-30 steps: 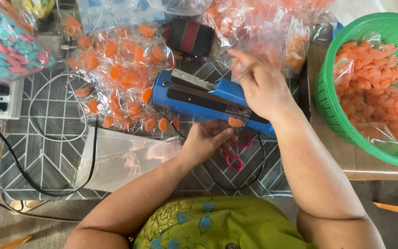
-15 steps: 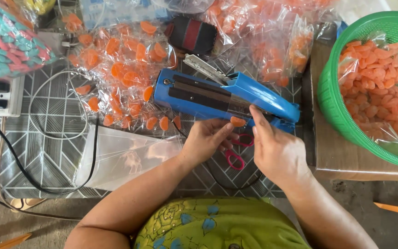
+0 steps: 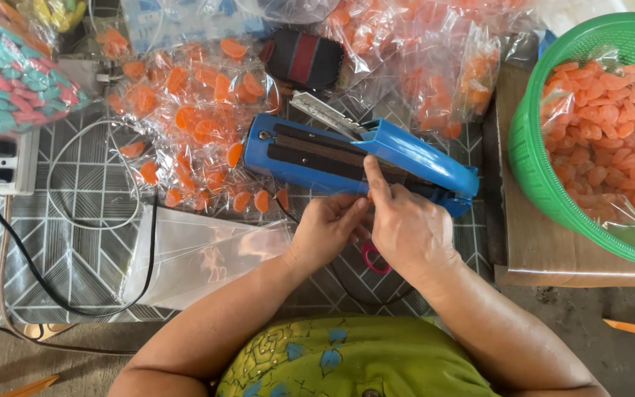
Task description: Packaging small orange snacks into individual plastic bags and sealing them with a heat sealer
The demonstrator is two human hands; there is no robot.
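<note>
Both hands, left hand and right hand, pinch a small bag edge at the blue heat sealer at 12 o'clock, where fingers closed so near its bar risk a burn.

front edge: bare tiled mat, only black cable crossing
centre: blue heat sealer blocks
rear edge: candy bags packed tight
right edge: green basket walls it off

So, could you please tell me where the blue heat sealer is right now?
In the head view, the blue heat sealer lies centre, just beyond both hands, between the sealed candy bags and the green basket.
</note>
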